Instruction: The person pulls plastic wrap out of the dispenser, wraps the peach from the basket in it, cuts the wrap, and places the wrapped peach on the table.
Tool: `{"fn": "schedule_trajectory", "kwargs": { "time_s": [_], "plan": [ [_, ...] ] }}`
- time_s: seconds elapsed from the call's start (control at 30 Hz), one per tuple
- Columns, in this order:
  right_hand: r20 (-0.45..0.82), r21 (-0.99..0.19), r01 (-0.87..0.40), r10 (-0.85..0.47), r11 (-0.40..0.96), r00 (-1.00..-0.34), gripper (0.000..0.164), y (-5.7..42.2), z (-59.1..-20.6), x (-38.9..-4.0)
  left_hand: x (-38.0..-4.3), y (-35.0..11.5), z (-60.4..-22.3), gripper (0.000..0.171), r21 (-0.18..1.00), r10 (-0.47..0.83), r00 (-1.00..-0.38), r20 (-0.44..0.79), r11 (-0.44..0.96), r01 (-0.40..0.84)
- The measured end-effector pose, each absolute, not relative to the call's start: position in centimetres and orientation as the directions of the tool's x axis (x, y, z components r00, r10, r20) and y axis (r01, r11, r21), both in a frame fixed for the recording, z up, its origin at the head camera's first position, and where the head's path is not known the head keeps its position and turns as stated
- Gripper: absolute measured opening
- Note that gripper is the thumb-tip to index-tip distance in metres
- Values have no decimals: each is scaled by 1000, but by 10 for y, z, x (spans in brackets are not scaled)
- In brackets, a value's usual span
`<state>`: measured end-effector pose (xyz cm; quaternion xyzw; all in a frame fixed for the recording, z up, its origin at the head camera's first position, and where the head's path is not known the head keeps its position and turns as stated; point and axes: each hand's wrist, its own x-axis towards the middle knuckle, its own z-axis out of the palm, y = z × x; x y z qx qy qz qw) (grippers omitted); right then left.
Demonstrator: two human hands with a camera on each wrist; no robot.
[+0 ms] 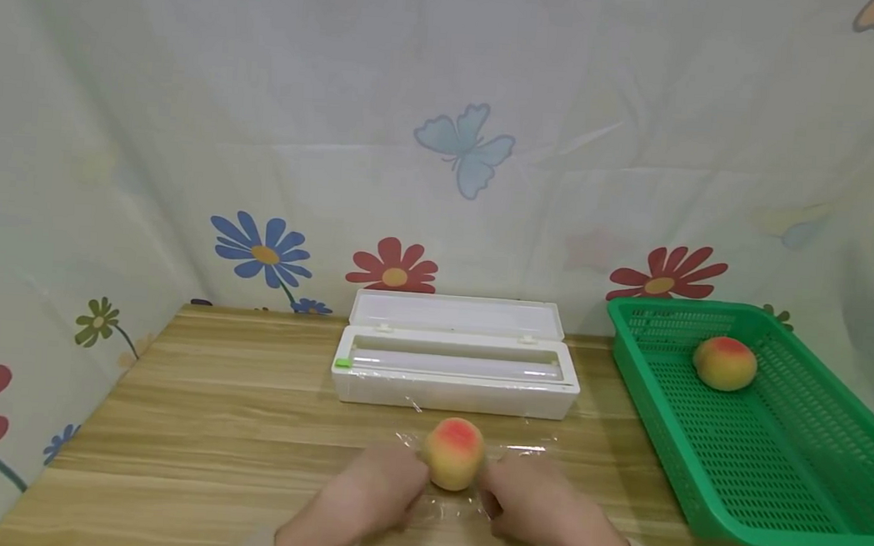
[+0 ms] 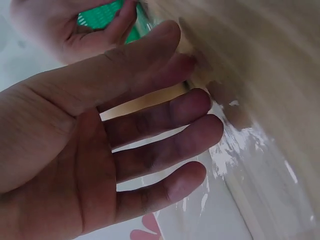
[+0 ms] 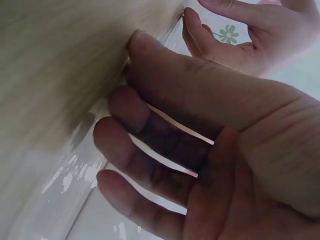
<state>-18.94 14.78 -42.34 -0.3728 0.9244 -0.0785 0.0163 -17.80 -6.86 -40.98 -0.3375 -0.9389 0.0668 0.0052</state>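
A peach [image 1: 454, 451], yellow with a red top, sits on a sheet of clear plastic wrap [image 1: 443, 507] on the table. The wrap stretches back to a white wrap dispenser [image 1: 454, 396] whose lid stands raised. My left hand [image 1: 387, 480] is just left of the peach and pinches the near part of the wrap between thumb and index finger. On the other side, my right hand [image 1: 532, 498] does the same. Both wrist views show the remaining fingers spread loosely near the shiny film [image 2: 250, 150]. The exact pinch points are partly hidden behind the thumbs.
A green plastic basket [image 1: 666, 454] stands at the right with another peach [image 1: 725, 363] inside. The wooden table [image 1: 249, 395] carries everything. Behind it hangs a white curtain [image 1: 303, 131] printed with flowers and a butterfly. A green slider [image 1: 343, 362] sits at the dispenser's left end.
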Motion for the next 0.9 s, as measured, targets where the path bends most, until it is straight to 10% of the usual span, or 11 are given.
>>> {"fn": "schedule_trajectory", "kwargs": {
  "time_s": [0.9],
  "plan": [
    [39,-253,-757,-776,602,-630,28,154,-409,-196,-185,-78,-402,30,88,620,-760,-194,783,616]
  ]
}}
